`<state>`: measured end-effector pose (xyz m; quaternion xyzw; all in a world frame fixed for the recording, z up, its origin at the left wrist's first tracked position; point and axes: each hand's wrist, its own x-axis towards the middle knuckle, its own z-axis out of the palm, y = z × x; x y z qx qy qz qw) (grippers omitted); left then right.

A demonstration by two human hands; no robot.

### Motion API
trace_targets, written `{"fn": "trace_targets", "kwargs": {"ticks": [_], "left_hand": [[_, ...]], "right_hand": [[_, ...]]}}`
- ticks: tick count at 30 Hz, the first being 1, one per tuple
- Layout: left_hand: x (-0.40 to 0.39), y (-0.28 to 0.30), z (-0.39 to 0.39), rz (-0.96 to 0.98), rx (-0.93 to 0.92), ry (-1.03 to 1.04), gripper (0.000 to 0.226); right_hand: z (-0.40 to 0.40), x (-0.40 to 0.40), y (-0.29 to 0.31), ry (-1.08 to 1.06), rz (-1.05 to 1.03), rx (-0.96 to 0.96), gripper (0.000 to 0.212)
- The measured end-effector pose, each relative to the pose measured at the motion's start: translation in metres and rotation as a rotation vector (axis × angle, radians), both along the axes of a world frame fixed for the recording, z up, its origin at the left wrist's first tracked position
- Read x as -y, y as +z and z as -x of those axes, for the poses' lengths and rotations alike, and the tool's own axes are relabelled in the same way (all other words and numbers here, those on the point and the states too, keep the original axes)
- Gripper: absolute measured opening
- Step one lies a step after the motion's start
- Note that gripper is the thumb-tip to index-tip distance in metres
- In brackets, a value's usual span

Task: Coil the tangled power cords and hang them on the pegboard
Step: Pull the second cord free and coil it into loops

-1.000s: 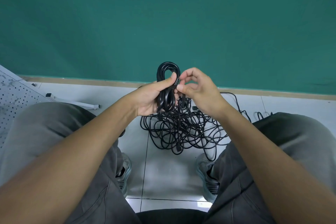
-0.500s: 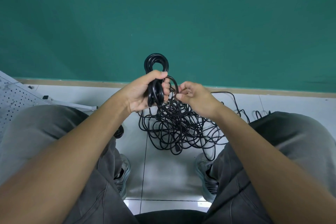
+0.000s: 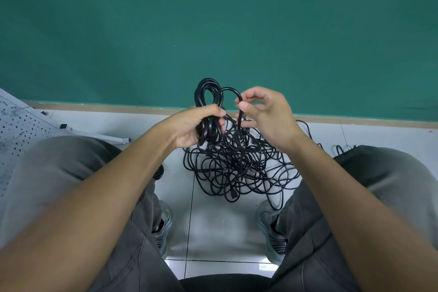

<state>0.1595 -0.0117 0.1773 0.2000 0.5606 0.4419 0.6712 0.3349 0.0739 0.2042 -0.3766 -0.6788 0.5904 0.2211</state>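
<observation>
Black rubber-sheathed power cord, gathered into a small bundle of loops (image 3: 208, 102), stands upright in the left hand (image 3: 196, 125), whose fingers are curled round the bundle's waist. The right hand (image 3: 265, 116) pinches the next loop of the same cord (image 3: 233, 92) between thumb and forefinger, just beside the bundle, and the strand drops from that pinch straight into the tangled heap of black cords (image 3: 237, 166) lying on the white tiled floor (image 3: 213, 227) between the person's grey-trousered knees.

The likeliest trouble, as I judge it, is a snag. The free strand runs down into the thick of the heap, so a pull could tighten a knot or drag the whole mass up instead of feeding clean cord. The bundle is also held only at its middle; if the grip slackens while the new loop is laid on, the finished turns may spring apart. A black plug end (image 3: 233, 193) at the near edge of the heap could catch in other loops.

Which strand in the heap belongs to the held cord cannot be traced, nor how many cords there are. The white perforated pegboard (image 3: 16, 130) is cut off at the left edge, and no hooks can be made out on it. Part of the heap is hidden behind the right forearm and knee.
</observation>
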Motion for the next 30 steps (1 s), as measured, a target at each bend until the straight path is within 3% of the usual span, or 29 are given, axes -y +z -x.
{"fn": "trace_targets", "kwargs": {"ticks": [3, 6, 8, 16, 22, 27, 30], "left_hand": [[0.0, 0.001, -0.004, 0.009, -0.039, 0.021, 0.011], [0.001, -0.001, -0.005, -0.02, -0.078, -0.001, 0.043], [0.001, 0.001, -0.009, -0.049, -0.062, -0.018, 0.05], [0.004, 0.012, -0.022, -0.103, -0.019, -0.1, 0.028], [0.005, 0.007, -0.031, -0.123, -0.092, -0.102, 0.012], [0.003, 0.001, -0.033, -0.092, -0.004, -0.004, 0.025], [-0.001, 0.002, -0.026, -0.097, 0.022, 0.098, 0.027]], "right_hand": [[0.003, 0.005, 0.008, 0.004, 0.009, -0.043, 0.015], [0.006, 0.008, 0.008, -0.051, -0.018, -0.051, 0.01], [0.008, 0.009, 0.007, -0.116, -0.012, -0.05, 0.007], [0.01, 0.012, 0.009, -0.227, -0.033, 0.011, 0.01], [0.014, 0.004, 0.001, -0.242, -0.272, 0.086, 0.008], [0.012, -0.003, -0.006, -0.231, -0.131, 0.048, 0.007], [0.012, 0.006, -0.009, -0.104, 0.047, 0.06, 0.029]]}}
